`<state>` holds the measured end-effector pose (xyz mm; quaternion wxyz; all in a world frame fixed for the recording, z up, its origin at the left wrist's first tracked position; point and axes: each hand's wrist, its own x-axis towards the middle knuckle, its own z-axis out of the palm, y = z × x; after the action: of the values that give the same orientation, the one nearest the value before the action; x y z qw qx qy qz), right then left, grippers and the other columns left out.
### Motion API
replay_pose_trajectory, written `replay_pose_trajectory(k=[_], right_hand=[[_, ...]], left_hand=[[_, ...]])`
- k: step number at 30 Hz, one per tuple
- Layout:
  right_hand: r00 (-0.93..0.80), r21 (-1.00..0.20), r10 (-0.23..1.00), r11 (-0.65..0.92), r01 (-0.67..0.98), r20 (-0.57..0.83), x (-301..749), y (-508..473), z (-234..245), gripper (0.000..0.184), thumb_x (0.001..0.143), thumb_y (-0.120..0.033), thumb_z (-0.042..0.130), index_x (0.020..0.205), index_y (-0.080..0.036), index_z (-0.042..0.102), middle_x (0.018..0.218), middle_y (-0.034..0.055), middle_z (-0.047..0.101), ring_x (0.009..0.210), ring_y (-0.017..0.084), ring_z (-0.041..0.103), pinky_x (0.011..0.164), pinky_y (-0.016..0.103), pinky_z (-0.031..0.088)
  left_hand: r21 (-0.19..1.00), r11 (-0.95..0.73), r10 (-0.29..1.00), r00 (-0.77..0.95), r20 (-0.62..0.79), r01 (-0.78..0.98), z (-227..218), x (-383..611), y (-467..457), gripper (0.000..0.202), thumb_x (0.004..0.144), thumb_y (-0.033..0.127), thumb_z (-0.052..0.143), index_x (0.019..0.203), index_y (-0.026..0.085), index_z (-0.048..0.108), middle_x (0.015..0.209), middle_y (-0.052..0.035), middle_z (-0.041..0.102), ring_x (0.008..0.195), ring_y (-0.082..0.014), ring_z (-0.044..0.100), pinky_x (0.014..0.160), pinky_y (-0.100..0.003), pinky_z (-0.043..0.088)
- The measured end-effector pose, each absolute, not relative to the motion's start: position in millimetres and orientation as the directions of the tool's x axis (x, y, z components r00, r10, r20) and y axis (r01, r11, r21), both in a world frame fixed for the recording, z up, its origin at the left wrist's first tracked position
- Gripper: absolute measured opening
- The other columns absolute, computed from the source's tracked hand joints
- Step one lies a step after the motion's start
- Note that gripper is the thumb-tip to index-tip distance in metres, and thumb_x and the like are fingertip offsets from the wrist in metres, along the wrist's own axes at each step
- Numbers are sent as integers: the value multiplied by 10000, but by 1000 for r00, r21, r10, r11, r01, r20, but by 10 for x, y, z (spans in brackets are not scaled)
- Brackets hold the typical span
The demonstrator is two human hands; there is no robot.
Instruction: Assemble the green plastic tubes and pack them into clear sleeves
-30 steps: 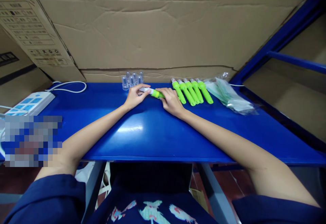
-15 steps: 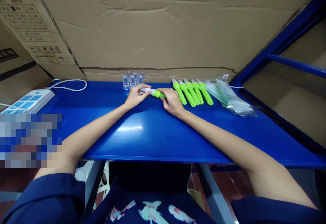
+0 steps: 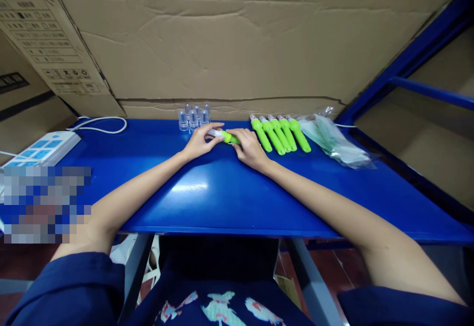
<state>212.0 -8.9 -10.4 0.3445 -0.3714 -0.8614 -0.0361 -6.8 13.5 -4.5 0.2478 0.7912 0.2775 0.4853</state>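
Note:
Above the middle of the blue table, both hands hold one lime-green stick [image 3: 234, 139] with a whitish clear end. My left hand [image 3: 201, 141] pinches the whitish end between thumb and fingers. Wrapped around the green handle from the right is my right hand [image 3: 250, 147], which hides much of it. Just behind my left hand stand several small clear plastic caps [image 3: 192, 118]. To the right of my right hand lies a row of several similar lime-green sticks [image 3: 279, 136], their whitish ends pointing toward the back.
A clear plastic bag [image 3: 340, 143] with pale contents lies right of the row. A white power strip [image 3: 48, 148] with a looped cable [image 3: 111, 124] sits at the left. Cardboard [image 3: 222, 44] walls the back, and a blue metal frame [image 3: 407, 54] rises at the right.
Between my hands, the stick has turned or shifted slightly: less of the white part and more of the green collar show beside my left thumb. Both hands stay nearly in place.

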Motion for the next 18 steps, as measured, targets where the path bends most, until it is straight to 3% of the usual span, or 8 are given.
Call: replay_pose_trajectory(k=[3, 7, 18], right_hand=[[-496, -188, 605, 732, 655, 623, 2122, -81, -109, 475, 896, -127, 500, 1367, -150, 559, 1300, 171, 656, 1153, 341, 587, 927, 476, 451], [-517, -180, 595, 745, 643, 615, 2120, -81, -110, 494, 916, -156, 489, 1408, -152, 523, 1321, 178, 640, 1159, 344, 583, 945, 486, 457], [-529, -181, 572, 767, 615, 627, 2124, -76, -113, 454, 929, -185, 495, 1378, -121, 524, 1307, 194, 646, 1157, 339, 593, 964, 481, 466]], left_hand=[[634, -746, 657, 384, 649, 205, -51, -75, 146, 573, 812, 429, 793, 1276, 131, 641, 1240, -162, 678, 1098, -226, 698, 882, -331, 625], [648, -734, 672, 362, 647, 203, -67, -84, 173, 584, 799, 450, 800, 1265, 139, 634, 1132, -128, 688, 1019, -207, 706, 853, -321, 623], [685, -707, 696, 346, 629, 176, -43, -77, 150, 434, 799, 458, 789, 1075, 136, 695, 1074, -113, 736, 922, -192, 729, 828, -330, 629]])
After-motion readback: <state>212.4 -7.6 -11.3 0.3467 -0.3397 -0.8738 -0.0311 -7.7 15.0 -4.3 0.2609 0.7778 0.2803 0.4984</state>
